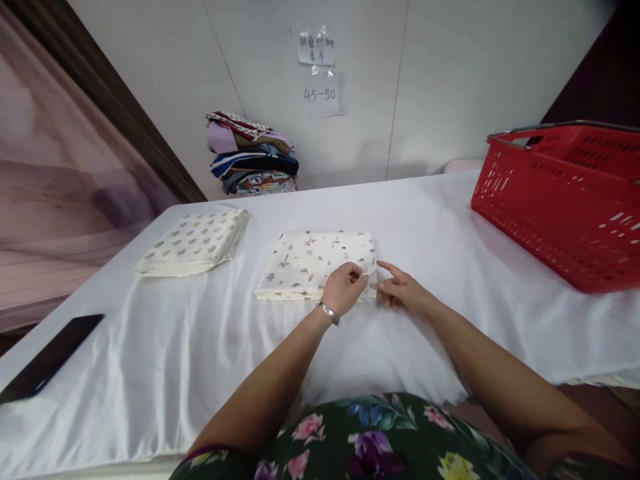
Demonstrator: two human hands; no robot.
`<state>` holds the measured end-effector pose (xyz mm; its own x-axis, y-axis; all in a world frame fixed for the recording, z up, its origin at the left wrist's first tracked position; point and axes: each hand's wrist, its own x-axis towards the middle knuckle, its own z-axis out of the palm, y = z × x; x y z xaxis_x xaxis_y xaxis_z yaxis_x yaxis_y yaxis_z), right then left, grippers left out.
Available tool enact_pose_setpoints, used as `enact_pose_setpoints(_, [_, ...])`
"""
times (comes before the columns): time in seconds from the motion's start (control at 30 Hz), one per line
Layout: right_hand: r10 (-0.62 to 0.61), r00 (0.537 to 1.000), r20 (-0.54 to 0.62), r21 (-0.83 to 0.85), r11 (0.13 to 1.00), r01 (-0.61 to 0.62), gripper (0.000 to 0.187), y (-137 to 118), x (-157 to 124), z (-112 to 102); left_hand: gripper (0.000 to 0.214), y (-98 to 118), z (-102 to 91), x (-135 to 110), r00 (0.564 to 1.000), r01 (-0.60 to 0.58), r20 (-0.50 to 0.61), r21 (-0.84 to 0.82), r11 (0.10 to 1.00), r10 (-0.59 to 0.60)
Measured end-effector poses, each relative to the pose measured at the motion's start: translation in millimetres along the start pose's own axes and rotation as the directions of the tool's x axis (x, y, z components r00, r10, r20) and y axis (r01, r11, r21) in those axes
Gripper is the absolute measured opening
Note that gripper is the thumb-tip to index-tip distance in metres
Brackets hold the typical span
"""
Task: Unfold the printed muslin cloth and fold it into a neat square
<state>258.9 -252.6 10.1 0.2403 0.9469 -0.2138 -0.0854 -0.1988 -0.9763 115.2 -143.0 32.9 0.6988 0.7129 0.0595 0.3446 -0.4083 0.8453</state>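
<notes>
A folded white cloth [320,260] with small scattered prints lies at the middle of the table. My left hand [344,287], wearing a bracelet, is closed on the cloth's near right corner, pinching a bit of its edge. Just to the right is my right hand [403,288], its index finger stretched along the cloth's right side and the other fingers loosely bent. No object shows in the right hand. To the left lies a second folded cloth [193,241], white with grey prints.
A red plastic basket [560,207] stands on the right of the white-covered table [165,360]. Near the left edge rests a dark flat device [53,357]. Folded fabrics [254,157] are stacked against the wall, below paper signs [320,93]. A pink curtain [65,160] hangs at left.
</notes>
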Motion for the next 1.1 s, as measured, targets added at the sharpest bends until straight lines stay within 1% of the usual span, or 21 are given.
enact_pose_setpoints(0.1, [0.020,0.999,-0.028,-0.061,0.998,-0.021,0.079,-1,-2,5,0.008,-1,-0.7,-4,0.988,-0.151,-0.013,0.165,0.975,0.156])
enact_pose_setpoints(0.2, [0.001,0.998,-0.055,-0.108,0.994,-0.007,0.087,0,-3,8,0.009,-4,1.5,-7,0.951,-0.298,0.034,0.363,0.883,0.307])
enact_pose_setpoints(0.27, [-0.024,0.998,-0.062,-0.091,0.996,0.018,0.088,1,-2,9,0.009,-7,2.8,-7,0.913,-0.395,0.105,0.465,0.792,0.394])
enact_pose_setpoints(0.33, [-0.037,0.997,-0.062,-0.055,0.998,0.033,0.089,2,-2,8,0.010,-10,3.8,-6,0.865,-0.491,0.206,0.535,0.687,0.457])
enact_pose_setpoints(0.4, [-0.020,0.998,-0.061,-0.031,0.999,0.018,0.089,2,-2,7,0.010,-12,4.8,-7,0.822,-0.561,0.298,0.568,0.602,0.485])
enact_pose_setpoints(0.47, [0.007,0.998,-0.055,-0.021,1.000,-0.008,0.088,2,-2,6,0.009,-12,6.1,-8,0.806,-0.585,0.343,0.580,0.566,0.482])
enact_pose_setpoints(0.6, [0.006,1.000,-0.030,-0.004,1.000,-0.006,0.089,3,-1,7,0.009,-11,8.3,-10,0.827,-0.554,0.331,0.616,0.560,0.455])
enact_pose_setpoints(0.7, [-0.009,0.999,-0.039,0.000,1.000,0.009,0.092,5,0,9,0.009,-13,8.8,-11,0.829,-0.550,0.316,0.609,0.571,0.462])
enact_pose_setpoints(0.8, [-0.028,0.999,-0.043,0.012,1.000,0.029,0.093,4,0,9,0.010,-16,8.9,-11,0.834,-0.543,0.280,0.575,0.612,0.476])
enact_pose_setpoints(0.93, [-0.035,0.999,-0.023,-0.003,0.999,0.035,0.091,-1,-2,6,0.010,-19,9.2,-11,0.856,-0.504,0.201,0.526,0.685,0.477])
enact_pose_setpoints(1.0, [-0.021,1.000,-0.001,-0.015,1.000,0.021,0.089,-4,-4,3,0.009,-20,9.4,-11,0.862,-0.492,0.165,0.500,0.713,0.480])
enact_pose_setpoints(1.1, [0.015,0.999,0.032,-0.029,0.999,-0.015,0.090,-5,-6,4,0.007,-21,9.7,-10,0.866,-0.485,0.142,0.474,0.735,0.480])
